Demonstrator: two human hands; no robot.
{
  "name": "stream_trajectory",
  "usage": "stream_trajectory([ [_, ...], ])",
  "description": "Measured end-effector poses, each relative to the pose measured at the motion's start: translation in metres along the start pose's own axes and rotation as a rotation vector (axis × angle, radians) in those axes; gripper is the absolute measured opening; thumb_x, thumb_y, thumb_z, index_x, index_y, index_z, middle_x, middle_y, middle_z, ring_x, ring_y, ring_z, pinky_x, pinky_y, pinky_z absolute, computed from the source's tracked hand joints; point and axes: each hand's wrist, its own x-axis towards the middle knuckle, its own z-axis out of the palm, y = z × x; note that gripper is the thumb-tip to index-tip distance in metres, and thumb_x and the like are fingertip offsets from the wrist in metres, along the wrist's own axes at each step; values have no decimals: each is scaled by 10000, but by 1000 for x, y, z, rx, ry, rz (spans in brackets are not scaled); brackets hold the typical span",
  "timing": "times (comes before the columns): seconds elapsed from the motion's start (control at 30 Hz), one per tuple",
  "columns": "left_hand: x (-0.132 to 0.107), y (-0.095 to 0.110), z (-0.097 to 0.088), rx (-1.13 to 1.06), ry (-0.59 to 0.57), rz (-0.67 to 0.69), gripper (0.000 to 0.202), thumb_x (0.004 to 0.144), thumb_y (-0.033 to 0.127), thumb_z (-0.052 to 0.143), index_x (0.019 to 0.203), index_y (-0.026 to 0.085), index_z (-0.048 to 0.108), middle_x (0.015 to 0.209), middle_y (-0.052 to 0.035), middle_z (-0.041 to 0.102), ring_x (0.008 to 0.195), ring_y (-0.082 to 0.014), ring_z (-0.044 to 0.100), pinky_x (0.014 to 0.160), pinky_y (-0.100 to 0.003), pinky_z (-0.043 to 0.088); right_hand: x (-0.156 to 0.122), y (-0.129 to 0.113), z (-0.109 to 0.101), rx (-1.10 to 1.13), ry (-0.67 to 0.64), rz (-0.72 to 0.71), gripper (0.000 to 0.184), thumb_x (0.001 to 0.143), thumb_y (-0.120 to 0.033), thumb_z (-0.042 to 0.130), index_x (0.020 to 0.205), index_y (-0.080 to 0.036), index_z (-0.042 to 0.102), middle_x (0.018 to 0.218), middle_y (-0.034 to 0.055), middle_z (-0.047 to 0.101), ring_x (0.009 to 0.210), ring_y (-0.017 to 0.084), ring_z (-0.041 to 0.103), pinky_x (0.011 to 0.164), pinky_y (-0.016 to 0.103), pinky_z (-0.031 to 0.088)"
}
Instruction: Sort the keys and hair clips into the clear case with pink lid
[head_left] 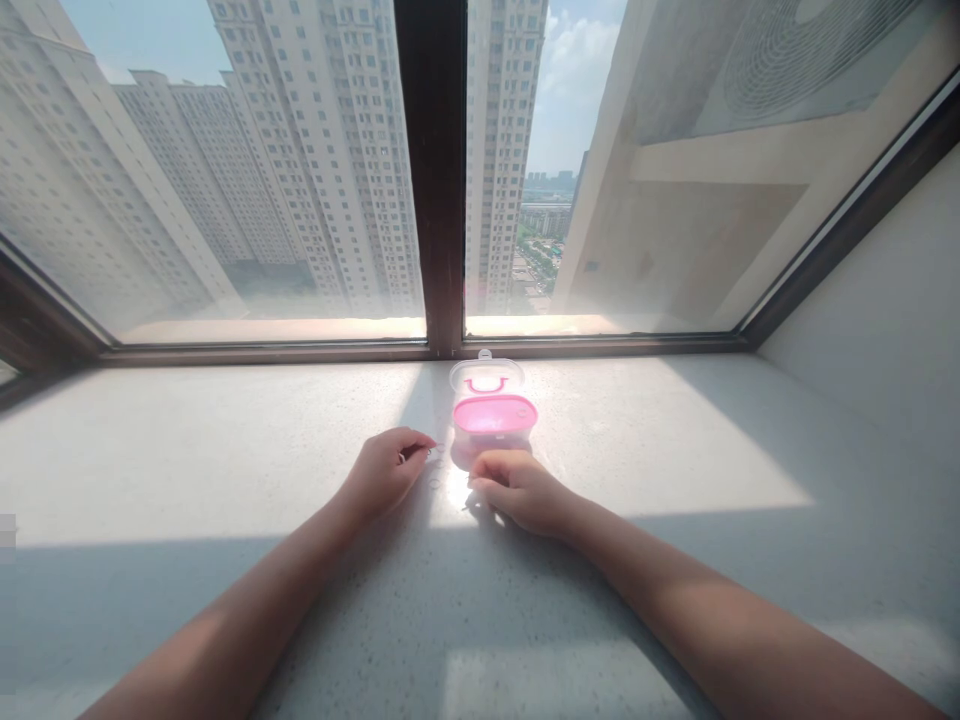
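Note:
A small pink plastic box [493,417] stands open on the pale stone windowsill [225,450], its clear lid [486,374] tipped up toward the window. My left hand [384,470] rests on the sill just left of the box, fingers curled in a pinch around something tiny I cannot make out. My right hand [517,490] lies right in front of the box, fingers curled and pressed down on the sill, also pinched. A few tiny clear bits [435,482] lie on the sill between the hands.
The dark window frame [431,180] and glass close off the far edge of the sill. A pale wall [885,310] rises at the right. Sunlit and shaded bands cross the sill.

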Motion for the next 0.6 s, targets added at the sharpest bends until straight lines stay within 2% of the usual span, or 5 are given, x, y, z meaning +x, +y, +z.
stream_trajectory([
  [0.17,-3,9,-1,-253,-33,-84,223,761,286,603,917,157,698,823,-64,737,764,-205,673,723,-317,509,2,3,0,30,14,17,147,830,-193,541,708,-146,608,571,5,616,490,95,524,486,204,400],
  [0.33,-8,21,1,-559,-123,-259,419,704,322,705,1068,127,638,790,-84,733,699,-200,676,630,-303,509,4,6,-1,74,43,41,162,843,-231,547,733,-148,633,594,7,620,541,112,563,530,216,431],
  [0.47,-11,23,6,-701,-237,-366,331,677,340,748,900,117,647,768,-92,715,686,-187,676,622,-291,512,4,6,-2,80,43,42,159,842,-246,554,769,-147,655,597,6,615,543,110,551,529,215,426],
  [0.6,-12,18,10,-779,-345,-376,248,726,330,712,817,133,591,730,-75,695,564,-146,645,519,-247,476,4,4,-3,75,44,33,153,834,-242,558,763,-146,655,595,3,607,533,103,526,522,210,416],
])
